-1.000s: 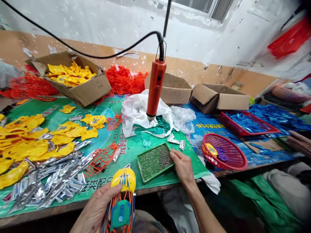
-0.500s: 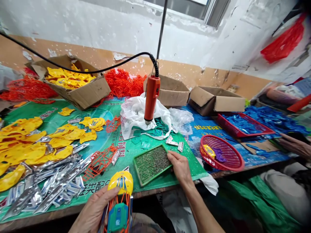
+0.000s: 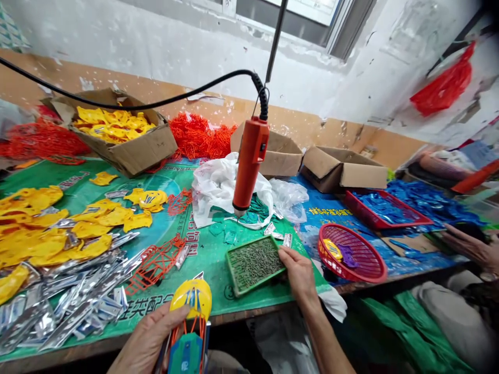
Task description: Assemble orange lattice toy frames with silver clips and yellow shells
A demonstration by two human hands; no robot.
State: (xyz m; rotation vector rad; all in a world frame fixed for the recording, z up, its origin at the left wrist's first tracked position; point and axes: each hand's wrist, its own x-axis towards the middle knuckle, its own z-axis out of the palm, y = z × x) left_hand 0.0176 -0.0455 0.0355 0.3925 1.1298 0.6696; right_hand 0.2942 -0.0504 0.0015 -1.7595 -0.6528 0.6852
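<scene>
In my left hand (image 3: pixel 150 332), closed at the bottom of the view, is a plastic toy part (image 3: pixel 192 317) with a yellow rounded top, orange bars and a green-blue block. My right hand (image 3: pixel 299 272) pinches the right edge of a shallow green tray (image 3: pixel 237 292) that holds many small screws (image 3: pixel 255 259). The tray sits a little tilted near the table's front edge. Above and behind it hangs an orange electric screwdriver (image 3: pixel 251 161), point down, on a black cable, touched by neither hand.
At left lie yellow parts (image 3: pixel 35 244), silvery strips (image 3: pixel 86 291) and orange lattice pieces (image 3: pixel 156 262). A white bag (image 3: pixel 206 179) with green pieces stands mid-table. A red basket (image 3: pixel 370 259) is right of the tray. Cardboard boxes (image 3: pixel 134 148) line the wall. Another person's hand (image 3: pixel 470 246) is at far right.
The green tray has shifted right with my right hand, and its screws now cover more of its bottom. The hanging screwdriver leans more. My left hand still holds the toy part.
</scene>
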